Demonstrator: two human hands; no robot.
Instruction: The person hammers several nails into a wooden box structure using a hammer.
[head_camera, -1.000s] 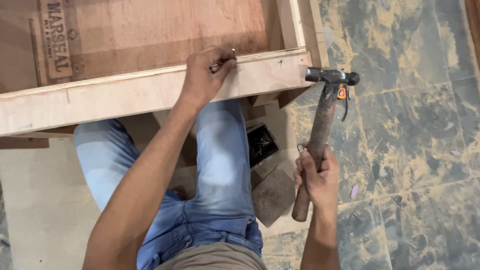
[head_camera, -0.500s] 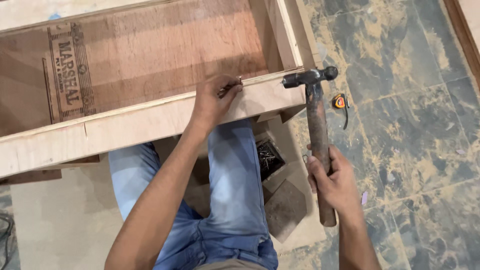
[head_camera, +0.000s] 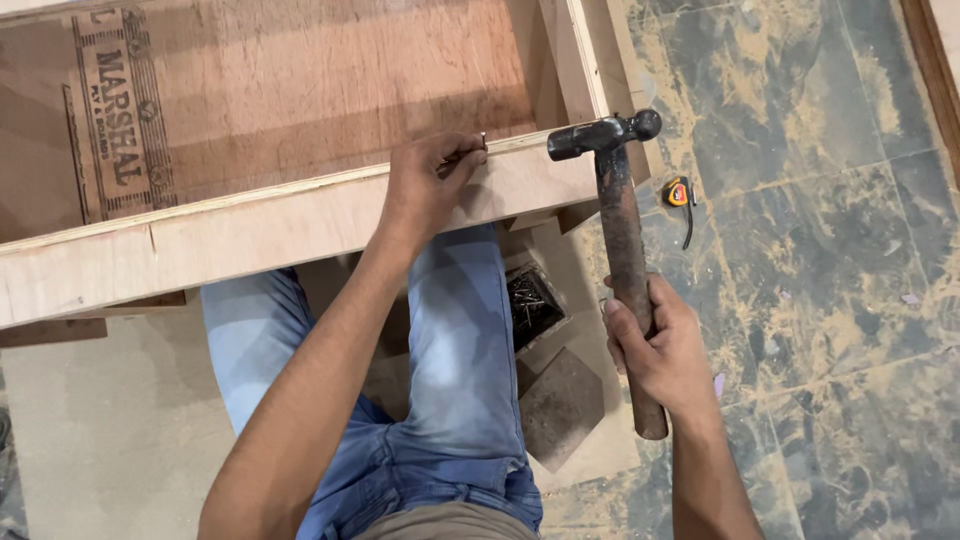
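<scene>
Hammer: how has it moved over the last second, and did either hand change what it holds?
The hammer in the right hand swung left, toward the wooden frame: its head, out over the floor a second ago, now sits at the frame's top edge, closer to the nail. The left hand kept pinching the nail upright on that edge. Both grips are unchanged; the box of nails and tape measure stayed put.

Soft even daylight, sharp focus
</scene>
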